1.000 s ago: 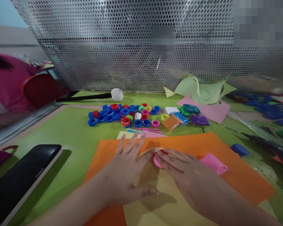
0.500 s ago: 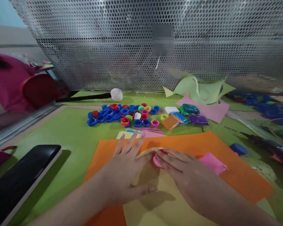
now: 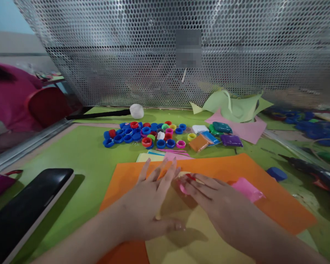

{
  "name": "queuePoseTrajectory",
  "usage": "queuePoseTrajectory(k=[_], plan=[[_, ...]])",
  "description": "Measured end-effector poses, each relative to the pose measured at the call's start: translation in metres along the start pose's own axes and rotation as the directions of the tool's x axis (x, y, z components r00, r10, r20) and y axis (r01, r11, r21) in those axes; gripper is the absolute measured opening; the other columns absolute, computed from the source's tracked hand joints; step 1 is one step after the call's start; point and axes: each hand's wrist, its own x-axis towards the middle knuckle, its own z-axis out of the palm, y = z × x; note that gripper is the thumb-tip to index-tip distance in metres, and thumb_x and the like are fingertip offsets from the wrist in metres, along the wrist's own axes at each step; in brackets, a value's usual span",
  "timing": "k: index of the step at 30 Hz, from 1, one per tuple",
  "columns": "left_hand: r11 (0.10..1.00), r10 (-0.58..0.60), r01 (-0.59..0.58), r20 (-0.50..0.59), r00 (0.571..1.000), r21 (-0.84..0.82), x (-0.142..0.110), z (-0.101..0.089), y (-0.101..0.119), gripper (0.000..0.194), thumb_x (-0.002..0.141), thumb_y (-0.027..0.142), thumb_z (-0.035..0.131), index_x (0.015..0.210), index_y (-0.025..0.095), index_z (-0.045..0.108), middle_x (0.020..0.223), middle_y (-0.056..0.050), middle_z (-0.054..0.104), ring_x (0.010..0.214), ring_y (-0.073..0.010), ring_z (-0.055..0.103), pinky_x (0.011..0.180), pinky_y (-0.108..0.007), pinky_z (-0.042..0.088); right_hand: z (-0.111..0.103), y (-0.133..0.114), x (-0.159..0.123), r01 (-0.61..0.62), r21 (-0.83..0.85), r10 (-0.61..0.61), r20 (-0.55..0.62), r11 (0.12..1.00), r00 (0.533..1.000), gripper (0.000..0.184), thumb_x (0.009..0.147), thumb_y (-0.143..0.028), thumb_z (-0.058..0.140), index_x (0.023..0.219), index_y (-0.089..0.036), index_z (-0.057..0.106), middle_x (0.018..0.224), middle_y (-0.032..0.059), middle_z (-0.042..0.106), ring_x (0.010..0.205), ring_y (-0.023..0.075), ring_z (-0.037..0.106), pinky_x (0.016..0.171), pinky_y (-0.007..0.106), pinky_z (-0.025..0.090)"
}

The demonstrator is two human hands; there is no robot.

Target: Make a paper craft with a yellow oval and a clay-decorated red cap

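A cut piece of pale yellow paper [image 3: 198, 245] lies on an orange sheet [image 3: 222, 164]. My left hand [image 3: 145, 205] is open above its left side, fingers spread and pointing forward, thumb stretched to the right. My right hand [image 3: 217, 201] lies with extended fingers over a small pink piece [image 3: 183, 189] near the paper's upper end. Something red [image 3: 191, 177] shows between those fingers; its shape is mostly covered. The right thumb is hidden. Just right of this hand rests a shiny pink packet [image 3: 249, 189].
Several bottle caps [image 3: 128, 138] and clay packets [image 3: 199, 142] sit behind the sheet. A black phone-like object [image 3: 30, 205] lies left. At right are a blue cap [image 3: 277, 173] and a dark tool [image 3: 305, 167]. A perforated metal panel [image 3: 112, 55] stands behind.
My left hand's fingers have lifted and shifted slightly right, and its index finger has come off the yellow paper's upper edge. The right hand stays over the pink piece.
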Motion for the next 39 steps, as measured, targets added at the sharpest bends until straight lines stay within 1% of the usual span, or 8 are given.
queuePoseTrajectory(k=[5,9,13,16,19,26,32,39], plan=[[0.999,0.034,-0.033,0.023,0.999,-0.040,0.000,0.002,0.001,0.102,0.078,0.063,0.039,0.126,0.018,-0.039,0.144,-0.016,0.024,0.134,-0.0308,0.010,0.100,-0.062,-0.010,-0.008,0.004,-0.001,-0.248,0.218,0.216,0.161,0.944,0.963,0.080,0.063,0.002,0.035,0.140,-0.013,0.018,0.127,0.0109,0.049,0.107,0.0223,0.054,0.079,0.037,0.052],[0.996,0.080,-0.080,0.009,0.997,-0.034,0.000,0.004,-0.003,0.101,0.078,0.065,0.037,0.125,0.019,-0.039,0.142,-0.016,0.028,0.134,-0.0327,0.010,0.098,-0.063,-0.013,-0.016,0.008,-0.002,-0.322,0.350,0.268,0.196,0.880,0.943,0.072,0.072,-0.001,0.033,0.140,-0.020,0.017,0.126,0.0068,0.052,0.108,0.0213,0.054,0.079,0.037,0.051],[0.996,0.091,-0.091,0.005,0.996,-0.008,0.001,0.005,-0.005,0.101,0.079,0.064,0.037,0.126,0.017,-0.039,0.141,-0.018,0.029,0.133,-0.0349,0.011,0.099,-0.064,-0.010,-0.021,0.011,0.003,-0.281,0.289,0.258,0.118,0.915,0.959,0.048,0.086,-0.014,0.034,0.134,-0.012,0.032,0.128,0.0106,0.049,0.111,0.0236,0.051,0.087,0.042,0.047],[0.996,0.090,-0.090,-0.020,0.996,-0.022,0.001,0.005,-0.003,0.103,0.078,0.063,0.040,0.124,0.016,-0.040,0.142,-0.020,0.026,0.132,-0.0351,0.014,0.100,-0.063,-0.007,-0.020,0.015,0.006,-0.241,0.191,0.230,0.078,0.952,0.970,0.044,0.087,-0.025,0.044,0.127,-0.009,0.043,0.129,0.0117,0.048,0.114,0.0255,0.048,0.091,0.044,0.045],[0.991,0.131,-0.131,-0.030,0.991,-0.006,0.000,0.006,0.000,0.102,0.078,0.064,0.040,0.125,0.020,-0.040,0.145,-0.018,0.016,0.132,-0.0364,0.013,0.099,-0.065,-0.007,-0.017,0.019,0.004,-0.241,0.115,0.232,0.093,0.964,0.968,0.043,0.082,-0.019,0.050,0.124,-0.009,0.047,0.125,0.0124,0.051,0.111,0.0267,0.050,0.090,0.045,0.045],[0.945,0.326,-0.326,-0.044,0.944,0.018,0.007,0.014,0.005,0.101,0.075,0.066,0.041,0.129,0.026,-0.034,0.141,-0.009,0.032,0.132,-0.0393,0.005,0.095,-0.069,-0.012,-0.016,0.027,-0.008,-0.277,0.023,0.274,0.090,0.961,0.958,0.056,0.071,0.002,0.039,0.126,-0.009,0.045,0.125,0.0119,0.051,0.108,0.0255,0.053,0.088,0.041,0.048],[0.954,0.298,-0.298,0.000,0.954,0.012,0.011,0.016,0.004,0.104,0.072,0.069,0.043,0.129,0.028,-0.034,0.145,-0.012,0.022,0.130,-0.0427,0.011,0.095,-0.071,-0.007,-0.020,0.024,-0.005,-0.265,-0.006,0.264,0.109,0.964,0.958,0.064,0.063,0.005,0.042,0.125,-0.008,0.045,0.119,0.0133,0.057,0.104,0.0255,0.055,0.087,0.038,0.048],[0.964,0.265,-0.265,0.004,0.964,0.031,0.012,0.017,0.009,0.105,0.071,0.071,0.042,0.130,0.026,-0.032,0.146,-0.017,0.013,0.130,-0.0436,0.010,0.096,-0.071,0.012,-0.028,0.018,-0.004,-0.239,-0.027,0.240,0.111,0.971,0.964,0.058,0.064,0.004,0.047,0.120,-0.007,0.049,0.112,0.0141,0.060,0.099,0.0255,0.058,0.081,0.036,0.050]])
